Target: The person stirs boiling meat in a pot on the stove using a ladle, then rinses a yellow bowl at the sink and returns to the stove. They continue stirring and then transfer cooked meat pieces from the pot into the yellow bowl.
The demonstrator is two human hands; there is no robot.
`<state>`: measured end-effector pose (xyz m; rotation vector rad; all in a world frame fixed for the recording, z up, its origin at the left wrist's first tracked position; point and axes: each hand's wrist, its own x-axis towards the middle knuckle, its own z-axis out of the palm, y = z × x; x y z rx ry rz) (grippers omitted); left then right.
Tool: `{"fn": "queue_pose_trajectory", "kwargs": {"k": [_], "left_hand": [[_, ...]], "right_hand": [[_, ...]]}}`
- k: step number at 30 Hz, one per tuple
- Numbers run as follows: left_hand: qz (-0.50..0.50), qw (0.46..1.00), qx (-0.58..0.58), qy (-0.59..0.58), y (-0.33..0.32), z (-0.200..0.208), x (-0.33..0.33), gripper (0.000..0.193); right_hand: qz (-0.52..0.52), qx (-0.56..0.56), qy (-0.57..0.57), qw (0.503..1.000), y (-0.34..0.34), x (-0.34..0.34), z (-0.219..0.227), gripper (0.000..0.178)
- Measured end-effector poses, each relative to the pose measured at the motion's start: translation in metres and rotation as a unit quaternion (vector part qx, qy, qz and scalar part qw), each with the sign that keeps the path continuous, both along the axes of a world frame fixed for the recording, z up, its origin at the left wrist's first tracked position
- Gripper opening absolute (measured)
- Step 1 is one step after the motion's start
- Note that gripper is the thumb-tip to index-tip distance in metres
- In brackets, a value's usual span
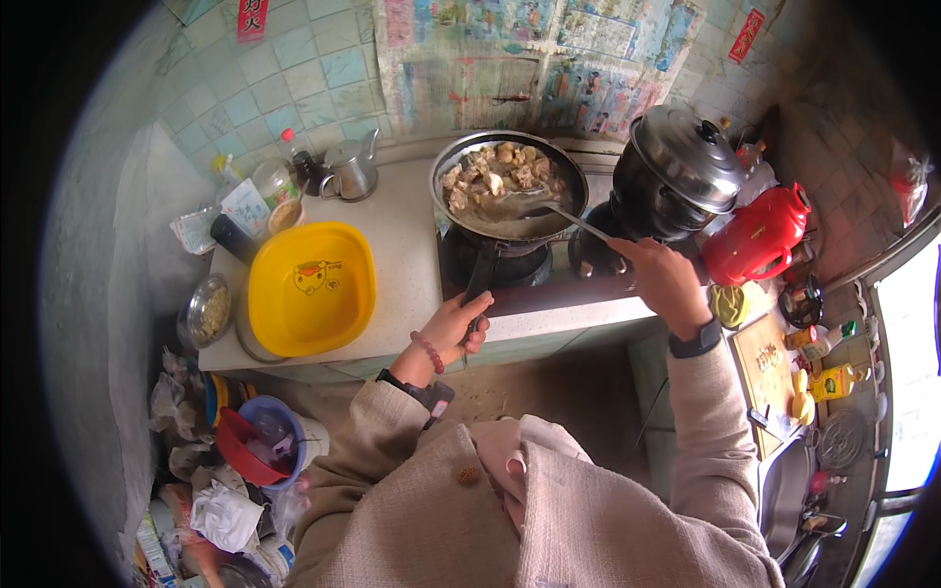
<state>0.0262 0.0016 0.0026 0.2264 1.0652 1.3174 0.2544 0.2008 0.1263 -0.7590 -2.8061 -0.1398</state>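
Observation:
A frying pan (pixel 438 213) holds chunks of meat (pixel 495 176) in a cloudy, brownish liquid. It sits over the hob in the middle of the counter. My left hand (pixel 456 328) is closed round the pan's black handle, which points toward me. In my right hand (pixel 663 282), to the right of the pan, is the handle of a metal spatula (pixel 580 223). The spatula slants down to the left, over the pan's rim. Its blade lies among the liquid and meat, so its lower edge is hidden.
Right of the pan stands a large lidded steel pot (pixel 676 171), beside a red thermos jug (pixel 760 235). A yellow basin (pixel 312 328), a steel kettle (pixel 351 171) and bottles occupy the left counter. A cutting board (pixel 760 363) lies at right; bags and buckets (pixel 314 441) crowd the lower left.

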Motion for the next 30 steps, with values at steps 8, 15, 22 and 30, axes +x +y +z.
{"fn": "queue_pose_trajectory", "kwargs": {"k": [8,15,22,30], "left_hand": [[-0.006,1.0,-0.002,-0.005,0.001,-0.001,-0.001,0.028],[-0.004,1.0,-0.007,0.012,0.0,0.004,0.001,0.031],[-0.005,1.0,-0.011,-0.003,0.0,0.004,0.001,0.03],[-0.002,1.0,-0.007,-0.001,0.001,0.003,0.004,0.029]], "right_hand": [[0.024,0.045,-0.033,0.998,0.009,-0.01,-0.011,0.021],[0.008,0.064,-0.005,0.998,0.009,-0.054,-0.055,0.016],[0.002,0.09,0.026,0.996,0.015,-0.081,-0.072,0.007],[-0.007,0.081,0.028,0.996,0.016,-0.089,-0.079,0.007]]}}
